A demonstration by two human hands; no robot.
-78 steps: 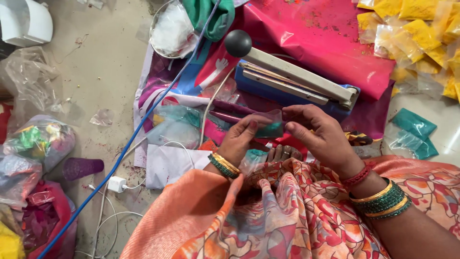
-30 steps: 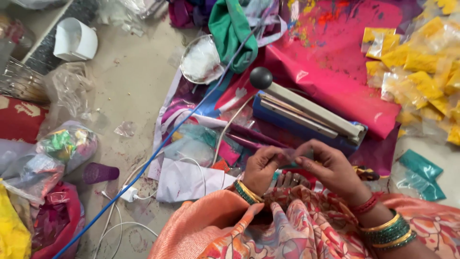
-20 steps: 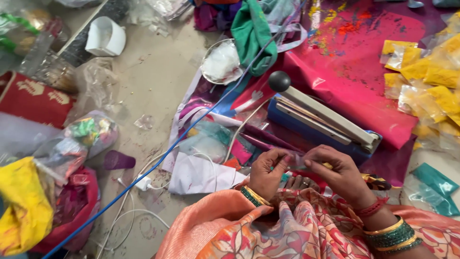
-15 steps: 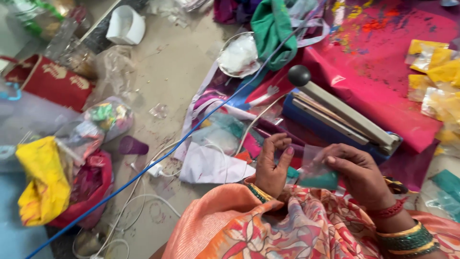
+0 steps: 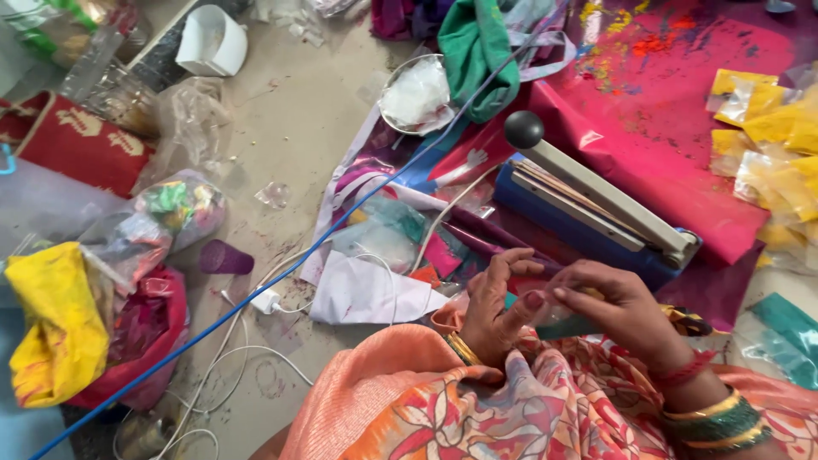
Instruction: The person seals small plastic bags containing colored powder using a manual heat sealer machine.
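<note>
Two hands are brought together over the lap, a small clear packet pinched between them.
The packet (image 5: 569, 322) is clamped by the right hand (image 5: 626, 315); the left hand (image 5: 497, 308) fingers are loosely spread beside it, the blue sealing machine (image 5: 588, 213) just beyond the fingertips.

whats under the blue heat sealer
The blue heat sealer lies on a pink sheet spread over the floor. Purple strips poke out at its near edge. What lies directly beneath its base is covered.

Single head-worn view, looks steeply down from close above the hands (image 5: 562, 311) and lap, facing forward over the cluttered floor (image 5: 290, 128).
</note>
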